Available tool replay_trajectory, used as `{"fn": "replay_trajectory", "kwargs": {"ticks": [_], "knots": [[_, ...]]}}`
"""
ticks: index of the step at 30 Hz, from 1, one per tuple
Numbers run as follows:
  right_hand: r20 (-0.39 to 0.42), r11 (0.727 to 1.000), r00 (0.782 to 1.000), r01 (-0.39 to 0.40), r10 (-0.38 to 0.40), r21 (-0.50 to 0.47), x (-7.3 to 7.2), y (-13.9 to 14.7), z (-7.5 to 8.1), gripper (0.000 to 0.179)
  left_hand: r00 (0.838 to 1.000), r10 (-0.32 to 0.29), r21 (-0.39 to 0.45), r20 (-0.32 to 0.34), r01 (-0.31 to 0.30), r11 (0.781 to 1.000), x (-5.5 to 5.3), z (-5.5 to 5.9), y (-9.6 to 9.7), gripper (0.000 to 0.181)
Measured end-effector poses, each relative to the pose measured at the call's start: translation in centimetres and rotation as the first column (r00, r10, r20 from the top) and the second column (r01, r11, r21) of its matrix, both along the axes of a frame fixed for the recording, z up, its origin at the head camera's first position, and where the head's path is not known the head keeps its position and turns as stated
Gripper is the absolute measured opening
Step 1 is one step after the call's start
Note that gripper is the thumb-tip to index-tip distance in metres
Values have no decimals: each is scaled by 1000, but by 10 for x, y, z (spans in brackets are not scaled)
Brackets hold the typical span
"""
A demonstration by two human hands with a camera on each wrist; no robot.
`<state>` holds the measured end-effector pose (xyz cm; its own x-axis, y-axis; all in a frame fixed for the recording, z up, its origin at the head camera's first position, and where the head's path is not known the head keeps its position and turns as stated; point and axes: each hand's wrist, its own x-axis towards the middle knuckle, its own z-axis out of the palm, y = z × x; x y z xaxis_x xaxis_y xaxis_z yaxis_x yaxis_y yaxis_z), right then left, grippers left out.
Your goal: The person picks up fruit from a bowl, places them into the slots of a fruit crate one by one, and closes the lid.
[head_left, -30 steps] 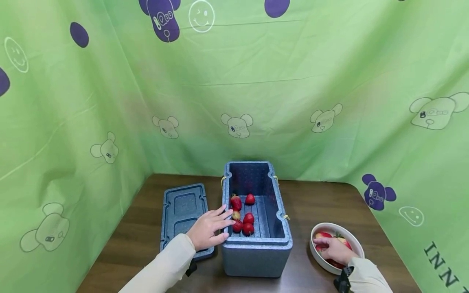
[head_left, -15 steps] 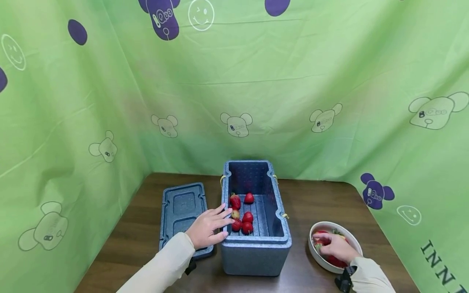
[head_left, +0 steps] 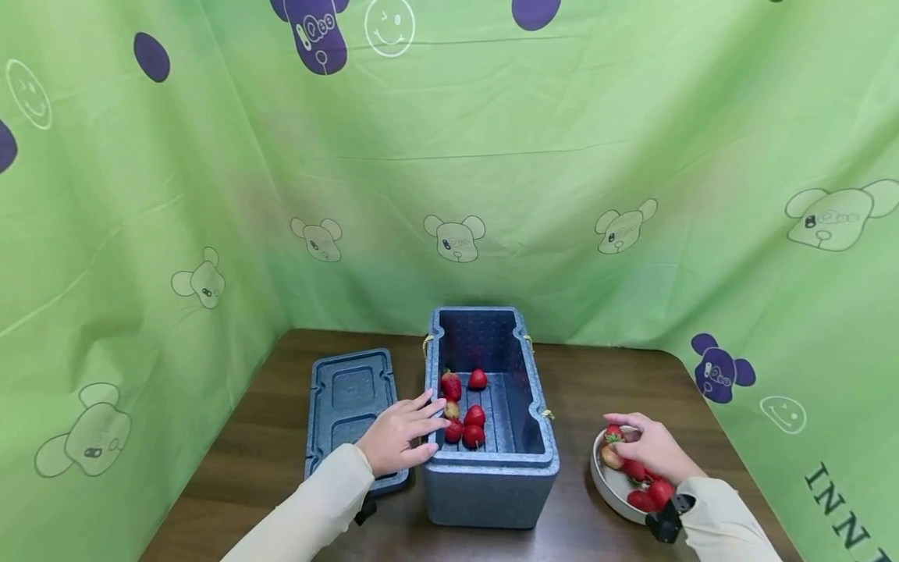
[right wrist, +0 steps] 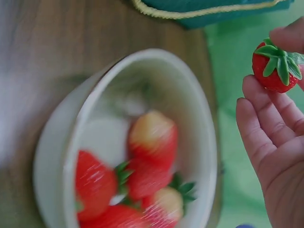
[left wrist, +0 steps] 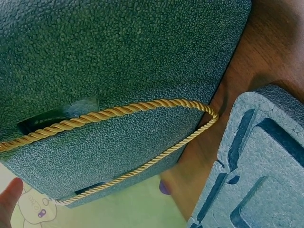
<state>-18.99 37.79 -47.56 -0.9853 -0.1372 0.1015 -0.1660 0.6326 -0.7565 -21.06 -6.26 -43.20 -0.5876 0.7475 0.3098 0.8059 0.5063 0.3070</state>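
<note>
My right hand [head_left: 660,451] pinches a red strawberry [right wrist: 277,66] with green leaves between thumb and fingers. It is over the far side of a white bowl [head_left: 605,490], where several more strawberries [right wrist: 154,142] lie, some with pale patches. My left hand [head_left: 400,437] rests on the left rim of a blue-grey foam box [head_left: 485,499], fingers spread and straight. Several strawberries [head_left: 474,417] lie on the box floor towards its left side. In the left wrist view only a fingertip [left wrist: 10,197] shows beside the box wall.
A blue-grey foam lid [head_left: 351,390] lies on the brown wooden table [head_left: 583,375], left of the box. A twisted gold rope [left wrist: 118,111] runs along the box's side. A green patterned curtain [head_left: 456,156] hangs behind and on both sides.
My right hand has risen from among the strawberries in the bowl, now with one pinched in its fingers. The left hand stays at the box rim.
</note>
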Motion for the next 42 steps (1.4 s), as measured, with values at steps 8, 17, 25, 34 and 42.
{"fn": "replay_trajectory", "kwargs": {"ticks": [8, 17, 25, 34, 42], "knots": [[-148, 999, 989, -17, 24, 46, -16, -16, 35, 42, 1000, -3, -1, 12, 3, 1000, -1, -2, 0, 41], [-212, 999, 976, -37, 40, 19, -42, -32, 69, 43, 1000, -6, -4, -17, 6, 1000, -3, -1, -2, 41], [-160, 996, 984, -76, 83, 46, -62, -53, 86, 47, 999, -29, 8, -25, 29, 1000, -4, -1, -2, 41], [-157, 989, 978, -132, 140, 65, -88, -82, 100, 53, 996, -60, 35, -72, 63, 997, -5, -6, -2, 39], [-168, 975, 966, -172, 195, 139, -112, -107, 110, 57, 994, -67, 37, -88, 70, 997, -10, -7, -4, 40]]}}
